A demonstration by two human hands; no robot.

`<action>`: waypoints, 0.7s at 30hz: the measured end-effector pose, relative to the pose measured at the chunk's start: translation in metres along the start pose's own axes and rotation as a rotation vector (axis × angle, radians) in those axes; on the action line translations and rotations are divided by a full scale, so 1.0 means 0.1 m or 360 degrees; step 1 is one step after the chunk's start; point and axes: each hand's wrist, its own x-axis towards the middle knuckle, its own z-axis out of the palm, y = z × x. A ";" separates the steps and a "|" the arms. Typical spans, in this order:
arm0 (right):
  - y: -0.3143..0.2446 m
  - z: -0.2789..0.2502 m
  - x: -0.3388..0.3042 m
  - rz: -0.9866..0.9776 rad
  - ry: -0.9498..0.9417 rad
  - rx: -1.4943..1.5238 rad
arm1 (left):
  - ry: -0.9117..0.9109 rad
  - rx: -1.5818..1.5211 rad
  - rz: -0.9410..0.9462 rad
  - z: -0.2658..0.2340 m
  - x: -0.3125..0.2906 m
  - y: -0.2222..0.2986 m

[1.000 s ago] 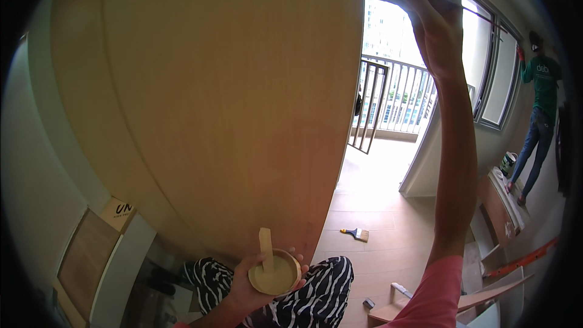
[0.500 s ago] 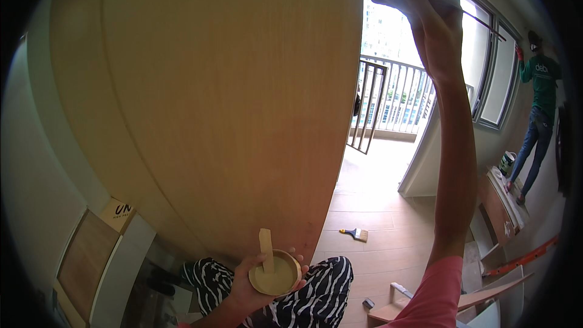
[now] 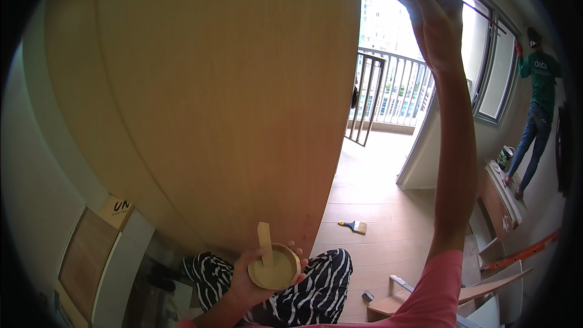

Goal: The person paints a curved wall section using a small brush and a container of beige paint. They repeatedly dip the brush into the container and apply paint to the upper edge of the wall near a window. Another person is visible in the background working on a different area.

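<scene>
Low in front of my lap, my left hand (image 3: 248, 279) cups a small round bowl (image 3: 297, 267) of beige, paint-like liquid. A flat wooden stick (image 3: 264, 238) stands tilted in the bowl, its lower end in the liquid. My right arm is stretched high, and my right hand (image 3: 428, 0) pinches a thin paintbrush (image 3: 483, 16) beside the edge of a tall wooden panel (image 3: 225, 103). The brush's long dark-red handle points right; its bristles cannot be made out. Some of my right fingers reach toward the panel's edge.
A wide paintbrush (image 3: 353, 226) lies on the floor. At right, a person in green (image 3: 539, 79) stands on a raised platform (image 3: 503, 189) beside a paint can (image 3: 506, 157). Boards (image 3: 495, 285) and an orange ladder-like rail (image 3: 525, 251) lie lower right. A box (image 3: 116, 211) stands left.
The view has shifted slightly, with most things sitting a little higher in the picture. My right hand remains at the panel's edge with the brush, and my left still holds the bowl.
</scene>
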 end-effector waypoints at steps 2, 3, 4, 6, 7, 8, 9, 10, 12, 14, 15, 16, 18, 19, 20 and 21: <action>-0.01 0.02 -0.01 0.0008 0.0006 -0.0014 | -0.0004 -0.0012 0.0000 -0.01 -0.01 0.00; -0.02 0.02 -0.01 0.0011 0.0010 -0.0023 | -0.0037 -0.0030 -0.0009 0.00 -0.02 0.00; -0.01 0.00 0.00 -0.0008 -0.0030 -0.0030 | -0.0070 -0.0049 -0.0018 0.02 -0.02 0.00; 0.02 -0.05 -0.01 -0.0034 -0.0108 -0.0044 | -0.0103 -0.0088 -0.0035 0.02 -0.04 0.00; 0.03 -0.06 -0.01 -0.0031 -0.0097 -0.0007 | -0.0109 -0.0106 -0.0039 0.01 -0.04 0.00; 0.03 -0.05 0.01 -0.0032 -0.0090 0.0029 | -0.0121 -0.0123 -0.0041 0.01 -0.03 0.00; 0.03 -0.05 0.01 -0.0034 -0.0082 0.0065 | -0.0078 -0.0078 -0.0024 0.01 -0.04 0.00; 0.01 -0.02 0.00 -0.0023 -0.0052 0.0021 | -0.0035 -0.0032 -0.0008 0.02 -0.04 0.00; -0.04 0.04 -0.02 -0.0009 0.0002 -0.0066 | 0.0004 0.0024 0.0015 0.03 -0.04 0.00; -0.02 -0.01 -0.03 -0.0010 -0.0070 -0.0074 | 0.0005 0.0050 0.0021 0.04 -0.06 -0.01; -0.02 -0.03 -0.02 -0.0011 -0.0104 -0.0079 | -0.0002 0.0033 0.0012 0.04 -0.06 -0.01; -0.02 -0.03 -0.03 0.0005 -0.0068 -0.0048 | -0.0009 0.0016 0.0003 0.03 -0.05 -0.01; -0.05 0.04 -0.04 0.0042 0.0005 0.0020 | -0.0008 0.0005 -0.0002 0.02 -0.05 -0.01; -0.04 0.04 -0.04 0.0027 -0.0014 0.0010 | -0.0002 0.0011 -0.0001 0.02 -0.05 -0.01; -0.03 0.03 -0.04 0.0014 -0.0032 -0.0001 | 0.0005 0.0018 -0.0001 0.02 -0.06 -0.01; -0.02 0.02 -0.04 0.0001 -0.0051 -0.0011 | 0.0004 0.0012 -0.0002 0.02 -0.06 -0.01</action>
